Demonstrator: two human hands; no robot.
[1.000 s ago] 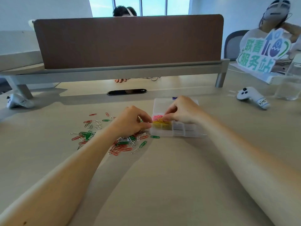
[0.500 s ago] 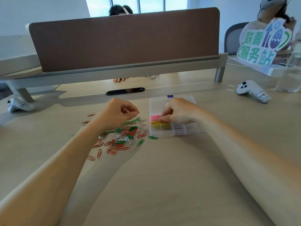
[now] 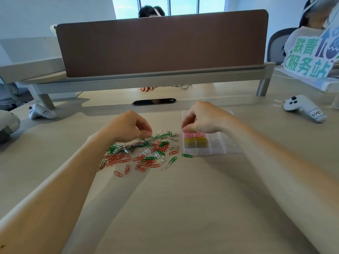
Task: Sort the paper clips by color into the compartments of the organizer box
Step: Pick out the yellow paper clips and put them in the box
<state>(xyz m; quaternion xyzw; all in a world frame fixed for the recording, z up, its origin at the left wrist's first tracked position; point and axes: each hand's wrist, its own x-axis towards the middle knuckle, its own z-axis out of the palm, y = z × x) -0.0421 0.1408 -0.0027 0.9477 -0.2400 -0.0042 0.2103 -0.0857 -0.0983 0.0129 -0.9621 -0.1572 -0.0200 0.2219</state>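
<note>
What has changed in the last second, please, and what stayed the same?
The left hand moved left, away from the box, and its curled fingers now touch the loose clips. The right hand stayed over the pink clips in the box; the box kept its place.

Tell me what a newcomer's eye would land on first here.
The scatter of red, green and silver paper clips in the middle of the desk, left of the clear organizer box, draws the eye first. The box's left compartments hold pink clips and yellow clips. The left hand, fingers pinched, is at the pile's far edge, and the right hand is over the pink compartment.
</note>
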